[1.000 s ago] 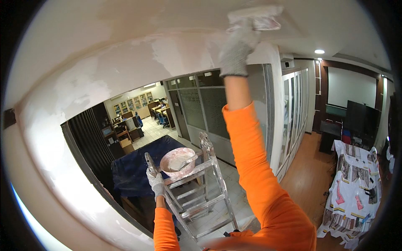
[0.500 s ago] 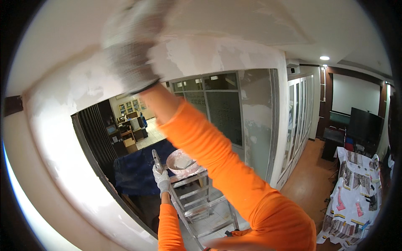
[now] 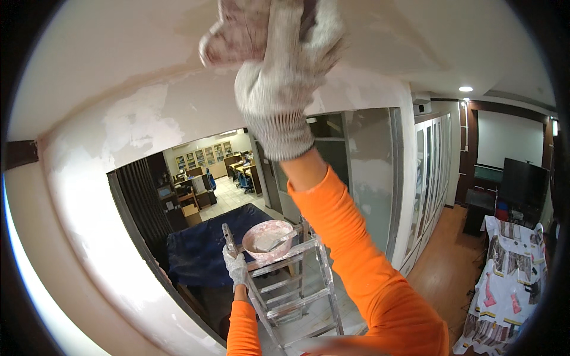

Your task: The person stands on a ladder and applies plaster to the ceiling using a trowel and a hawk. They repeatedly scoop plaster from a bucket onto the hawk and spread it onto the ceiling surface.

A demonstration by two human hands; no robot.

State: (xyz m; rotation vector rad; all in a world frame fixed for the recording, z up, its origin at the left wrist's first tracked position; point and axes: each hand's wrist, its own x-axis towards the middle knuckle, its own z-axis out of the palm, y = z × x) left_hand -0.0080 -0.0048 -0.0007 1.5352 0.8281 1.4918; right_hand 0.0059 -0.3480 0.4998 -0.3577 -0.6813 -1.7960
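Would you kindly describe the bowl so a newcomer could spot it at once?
Find the metal ladder at the lower middle, with the gloved left hand gripping its upper left. At its top, just right of that hand, sits a pinkish, white-smeared bowl. Its round shape sets it apart from the straight-edged ladder and the dark-blue sheet behind.

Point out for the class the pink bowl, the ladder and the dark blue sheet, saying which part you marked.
Pink bowl [image 3: 268, 256], head view: its near outer wall.
Ladder [image 3: 297, 302], head view: a middle rung.
Dark blue sheet [image 3: 205, 252], head view: its middle surface.
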